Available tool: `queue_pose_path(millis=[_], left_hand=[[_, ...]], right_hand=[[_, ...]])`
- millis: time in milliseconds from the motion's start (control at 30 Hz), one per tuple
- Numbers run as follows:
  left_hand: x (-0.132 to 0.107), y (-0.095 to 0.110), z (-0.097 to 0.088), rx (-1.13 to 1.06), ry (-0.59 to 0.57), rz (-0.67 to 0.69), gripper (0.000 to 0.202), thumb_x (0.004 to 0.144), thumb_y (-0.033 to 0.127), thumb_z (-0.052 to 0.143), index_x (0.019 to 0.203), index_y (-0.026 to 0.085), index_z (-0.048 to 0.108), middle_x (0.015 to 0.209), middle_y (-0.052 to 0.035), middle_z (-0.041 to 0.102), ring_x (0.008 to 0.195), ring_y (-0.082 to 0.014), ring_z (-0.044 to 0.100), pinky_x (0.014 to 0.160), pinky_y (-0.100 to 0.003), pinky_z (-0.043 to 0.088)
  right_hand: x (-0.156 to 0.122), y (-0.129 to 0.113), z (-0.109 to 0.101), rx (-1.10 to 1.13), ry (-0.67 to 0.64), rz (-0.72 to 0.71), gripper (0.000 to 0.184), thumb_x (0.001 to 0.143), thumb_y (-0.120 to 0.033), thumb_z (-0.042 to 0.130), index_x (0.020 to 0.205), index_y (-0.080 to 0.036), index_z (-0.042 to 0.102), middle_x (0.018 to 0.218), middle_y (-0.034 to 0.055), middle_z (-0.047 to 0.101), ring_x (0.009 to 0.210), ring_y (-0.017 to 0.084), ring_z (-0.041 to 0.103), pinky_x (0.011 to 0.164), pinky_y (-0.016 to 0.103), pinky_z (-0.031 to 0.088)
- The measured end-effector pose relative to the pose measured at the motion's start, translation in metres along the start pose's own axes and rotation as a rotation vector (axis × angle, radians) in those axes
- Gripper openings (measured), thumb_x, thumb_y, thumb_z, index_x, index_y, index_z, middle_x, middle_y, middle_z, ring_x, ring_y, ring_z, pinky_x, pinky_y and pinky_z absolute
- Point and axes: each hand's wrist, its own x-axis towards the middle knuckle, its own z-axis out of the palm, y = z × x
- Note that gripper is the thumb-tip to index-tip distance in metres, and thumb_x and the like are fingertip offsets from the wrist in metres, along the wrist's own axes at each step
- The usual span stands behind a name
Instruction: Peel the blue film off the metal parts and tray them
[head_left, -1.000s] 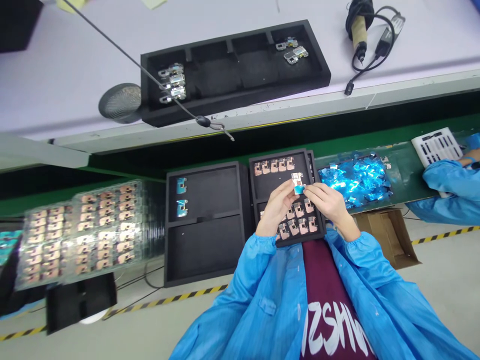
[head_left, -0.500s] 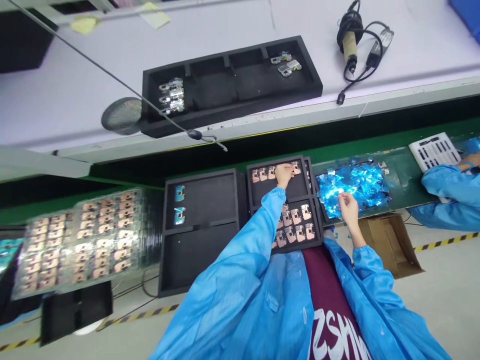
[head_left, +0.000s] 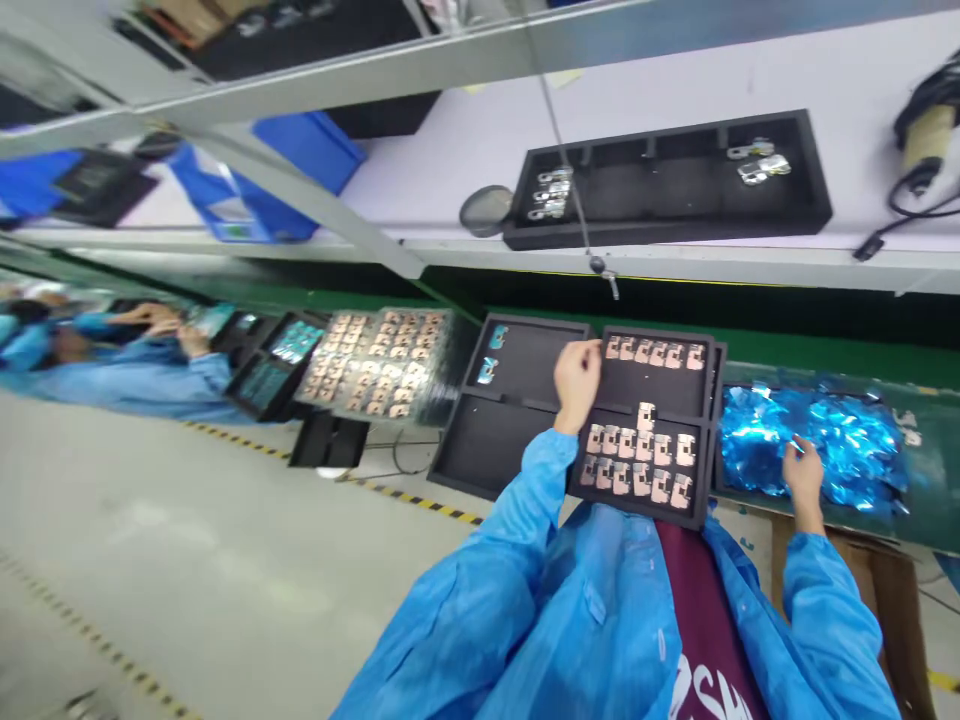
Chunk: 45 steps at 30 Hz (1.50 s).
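Observation:
My left hand point(head_left: 577, 382) is at the left rim of a black divided tray point(head_left: 660, 392), fingers curled together; what they hold, if anything, is hidden. Small copper-and-silver metal parts point(head_left: 643, 352) lie in a row in its far compartment, with more point(head_left: 641, 478) in rows in the near one. One part point(head_left: 646, 415) sits by the divider. My right hand point(head_left: 804, 478) is over a heap of shiny blue film pieces point(head_left: 847, 430), thumb and fingers pinched together. Whatever is between them is too small to make out.
Left stands another black tray point(head_left: 517, 405) with two blue-covered parts point(head_left: 487, 370), then stacked clear trays point(head_left: 375, 365) of metal parts. A long black tray point(head_left: 667, 235) sits on the shelf, below a hanging cord with a hook point(head_left: 598, 266). Another person's blue sleeves point(head_left: 165, 370) show far left.
The view has swung left. My left hand has moved from the tray's far row to its left rim. My right hand stays over the blue film pieces.

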Motion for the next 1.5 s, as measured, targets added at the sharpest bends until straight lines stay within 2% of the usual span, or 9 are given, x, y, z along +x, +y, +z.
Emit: queue_pose_path(millis=[100, 167, 300, 467, 700, 800, 967, 1233, 1500], left_hand=[[0.010, -0.068, -0.076, 0.452, 0.110, -0.318, 0.038, 0.109, 0.019, 0.043, 0.134, 0.016, 0.071, 0.138, -0.0199, 0.071, 0.134, -0.0339, 0.062, 0.114, -0.045, 0.049], [0.018, -0.102, -0.105, 0.565, 0.092, -0.468, 0.035, 0.105, 0.015, 0.045, 0.130, 0.008, 0.069, 0.135, -0.0281, 0.068, 0.133, -0.0405, 0.060, 0.109, -0.051, 0.051], [0.031, -0.131, -0.111, 0.574, 0.060, -0.552, 0.032, 0.100, 0.008, 0.043, 0.122, 0.005, 0.066, 0.136, -0.0336, 0.064, 0.138, -0.0445, 0.055, 0.109, -0.054, 0.049], [0.039, -0.124, -0.099, 0.506, 0.079, -0.617, 0.026, 0.096, 0.005, 0.049, 0.118, 0.000, 0.062, 0.142, -0.0398, 0.057, 0.145, -0.0494, 0.050, 0.112, -0.059, 0.046], [0.032, -0.083, -0.130, 0.183, 0.006, -0.551, 0.009, 0.091, 0.017, 0.070, 0.097, 0.010, 0.068, 0.105, -0.0174, 0.077, 0.117, -0.0354, 0.072, 0.107, -0.051, 0.054], [0.001, -0.032, -0.111, -0.158, -0.150, -0.440, 0.021, 0.086, 0.031, 0.082, 0.097, 0.016, 0.073, 0.094, -0.0081, 0.081, 0.094, -0.0262, 0.079, 0.094, -0.040, 0.063], [-0.061, 0.067, -0.062, -0.776, -0.519, -0.306, 0.032, 0.079, 0.044, 0.093, 0.098, 0.021, 0.082, 0.102, -0.0086, 0.082, 0.097, -0.0283, 0.081, 0.097, -0.043, 0.067], [-0.086, 0.113, -0.041, -0.840, -0.647, -0.218, 0.031, 0.086, 0.044, 0.089, 0.109, 0.022, 0.088, 0.113, -0.0089, 0.084, 0.109, -0.0292, 0.081, 0.106, -0.044, 0.065], [-0.106, 0.122, -0.012, -0.867, -0.519, -0.323, 0.032, 0.081, 0.042, 0.091, 0.104, 0.020, 0.088, 0.110, -0.0086, 0.086, 0.105, -0.0288, 0.081, 0.105, -0.045, 0.066]], right_hand=[[-0.005, 0.007, 0.008, -0.038, 0.020, -0.053, 0.067, 0.087, -0.053, 0.049, 0.125, -0.003, 0.072, 0.121, 0.0350, 0.074, 0.121, 0.050, 0.069, 0.109, 0.069, 0.052], [-0.009, 0.008, 0.014, -0.043, 0.026, -0.100, 0.068, 0.087, -0.054, 0.050, 0.129, -0.005, 0.071, 0.123, 0.0324, 0.074, 0.120, 0.047, 0.070, 0.107, 0.066, 0.054], [-0.016, -0.003, 0.023, -0.033, 0.019, -0.263, 0.065, 0.089, -0.057, 0.050, 0.133, -0.012, 0.069, 0.129, 0.0256, 0.073, 0.116, 0.040, 0.071, 0.106, 0.061, 0.056], [-0.030, -0.030, 0.017, 0.009, -0.033, -0.354, 0.067, 0.093, -0.059, 0.051, 0.138, -0.011, 0.067, 0.141, 0.0282, 0.065, 0.114, 0.037, 0.072, 0.100, 0.058, 0.061], [-0.078, -0.108, -0.010, 0.153, 0.011, -0.421, 0.054, 0.102, -0.057, 0.054, 0.137, -0.018, 0.069, 0.142, 0.0218, 0.067, 0.117, 0.034, 0.074, 0.092, 0.053, 0.065], [-0.124, -0.176, -0.016, 0.320, -0.097, -0.541, 0.043, 0.107, -0.052, 0.059, 0.136, -0.023, 0.070, 0.132, 0.0148, 0.075, 0.111, 0.028, 0.076, 0.090, 0.046, 0.066], [-0.168, -0.257, -0.004, 0.506, -0.481, -0.686, 0.042, 0.101, -0.053, 0.075, 0.133, -0.026, 0.073, 0.122, 0.0083, 0.077, 0.091, 0.020, 0.076, 0.075, 0.034, 0.067], [-0.153, -0.233, -0.015, 0.600, -0.509, -0.482, 0.038, 0.105, -0.058, 0.069, 0.100, -0.022, 0.078, 0.091, 0.0030, 0.079, 0.079, 0.020, 0.076, 0.077, 0.034, 0.065], [-0.163, -0.221, -0.010, 0.241, 0.050, -0.840, 0.022, 0.114, -0.035, 0.059, 0.113, -0.025, 0.079, 0.113, 0.0099, 0.077, 0.107, 0.026, 0.072, 0.094, 0.042, 0.063]])
